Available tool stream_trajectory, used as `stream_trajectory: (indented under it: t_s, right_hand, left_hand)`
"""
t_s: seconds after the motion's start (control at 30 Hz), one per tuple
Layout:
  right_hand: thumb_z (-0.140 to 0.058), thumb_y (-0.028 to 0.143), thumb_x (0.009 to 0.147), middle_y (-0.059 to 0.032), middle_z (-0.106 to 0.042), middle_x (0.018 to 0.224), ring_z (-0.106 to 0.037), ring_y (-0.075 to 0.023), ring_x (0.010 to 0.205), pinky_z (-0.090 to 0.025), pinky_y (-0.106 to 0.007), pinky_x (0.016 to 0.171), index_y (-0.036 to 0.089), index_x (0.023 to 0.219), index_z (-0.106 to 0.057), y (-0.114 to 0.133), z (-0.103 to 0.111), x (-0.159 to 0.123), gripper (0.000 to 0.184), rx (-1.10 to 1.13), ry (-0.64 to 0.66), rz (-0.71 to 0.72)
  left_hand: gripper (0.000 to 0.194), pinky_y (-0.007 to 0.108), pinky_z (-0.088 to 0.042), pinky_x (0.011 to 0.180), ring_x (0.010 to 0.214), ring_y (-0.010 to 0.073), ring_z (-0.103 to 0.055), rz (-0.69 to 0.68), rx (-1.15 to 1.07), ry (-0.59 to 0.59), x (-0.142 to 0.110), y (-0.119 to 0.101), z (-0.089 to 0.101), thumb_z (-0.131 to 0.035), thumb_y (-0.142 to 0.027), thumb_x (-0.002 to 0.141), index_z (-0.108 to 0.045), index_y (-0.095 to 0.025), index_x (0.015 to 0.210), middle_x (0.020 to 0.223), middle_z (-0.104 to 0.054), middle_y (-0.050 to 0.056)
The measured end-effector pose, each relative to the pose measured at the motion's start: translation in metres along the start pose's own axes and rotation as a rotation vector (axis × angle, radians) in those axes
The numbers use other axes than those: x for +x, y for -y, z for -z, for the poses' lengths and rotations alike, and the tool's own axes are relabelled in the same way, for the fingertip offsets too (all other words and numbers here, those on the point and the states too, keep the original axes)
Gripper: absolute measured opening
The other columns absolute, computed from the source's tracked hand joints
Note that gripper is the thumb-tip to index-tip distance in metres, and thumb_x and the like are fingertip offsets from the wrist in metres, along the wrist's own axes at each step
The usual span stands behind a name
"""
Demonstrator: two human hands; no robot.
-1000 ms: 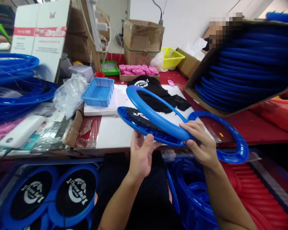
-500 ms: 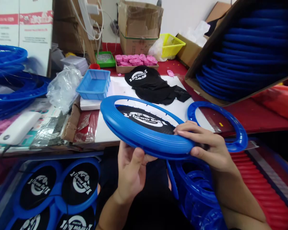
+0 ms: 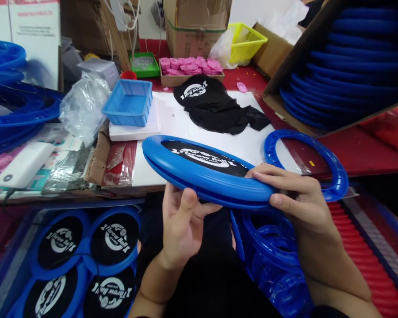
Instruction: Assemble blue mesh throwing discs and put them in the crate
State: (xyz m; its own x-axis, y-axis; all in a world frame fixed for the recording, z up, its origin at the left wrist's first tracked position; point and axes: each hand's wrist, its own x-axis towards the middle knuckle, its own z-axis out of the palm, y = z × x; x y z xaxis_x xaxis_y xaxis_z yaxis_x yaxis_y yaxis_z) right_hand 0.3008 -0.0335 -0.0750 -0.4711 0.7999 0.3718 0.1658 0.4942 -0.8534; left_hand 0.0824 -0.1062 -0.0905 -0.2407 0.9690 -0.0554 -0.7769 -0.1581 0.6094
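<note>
My left hand (image 3: 183, 225) supports a blue ring-framed disc (image 3: 199, 176) from below, fingers under the frame and thumb up by its near edge. The disc is tilted above the table's front edge. Black mesh printed "Throw Ball" (image 3: 212, 160) fills its middle. A dark slit runs along the near side, between the upper and lower rings. My right hand (image 3: 295, 194) clasps the right end of the rim, fingers on top and thumb at the side. Beyond the disc, printed black fabric rounds (image 3: 215, 106) lie on white paper. A loose blue ring (image 3: 340, 176) rests to the right.
A blue bin (image 3: 128, 104), a pink-piece box (image 3: 192, 79) and a yellow basket (image 3: 247, 42) stand farther back. Blue rings fill a tilted carton (image 3: 318, 128) at right. Framed discs (image 3: 114, 238) lie at lower left; more blue rings (image 3: 272, 265) are below the table.
The disc's upper ring has come down at the far side: the pegs and pale gap seen there earlier no longer show. Both hands keep their hold, and the view has shifted slightly.
</note>
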Motion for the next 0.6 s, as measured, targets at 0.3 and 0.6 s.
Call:
stream_trajectory:
  t_s: [0.3, 0.6]
  right_hand:
    - [-0.076, 0.040, 0.097, -0.0036, -0.079, 0.121, -0.071, -0.0285, 0.111, -0.056, -0.046, 0.097, 0.040, 0.131, -0.077, 0.0051, -0.0027, 0.0048, 0.035, -0.043, 0.006, 0.057]
    - [-0.074, 0.039, 0.099, -0.0025, -0.079, 0.122, -0.072, -0.0283, 0.110, -0.054, -0.048, 0.099, 0.043, 0.132, -0.075, 0.0090, -0.0032, 0.0071, 0.034, -0.125, 0.011, 0.086]
  left_hand:
    - [0.058, 0.037, -0.072, 0.080, 0.104, 0.0267, -0.079, 0.029, -0.063, 0.000, 0.0012, -0.0028, 0.0009, -0.083, -0.042, 0.091, -0.061, -0.032, 0.144, 0.116, -0.078, 0.006]
    - [0.056, 0.040, -0.071, 0.082, 0.105, 0.0270, -0.079, 0.058, -0.080, -0.013, 0.0018, -0.0037, 0.0038, -0.083, -0.042, 0.091, -0.061, -0.031, 0.142, 0.115, -0.079, 0.006]
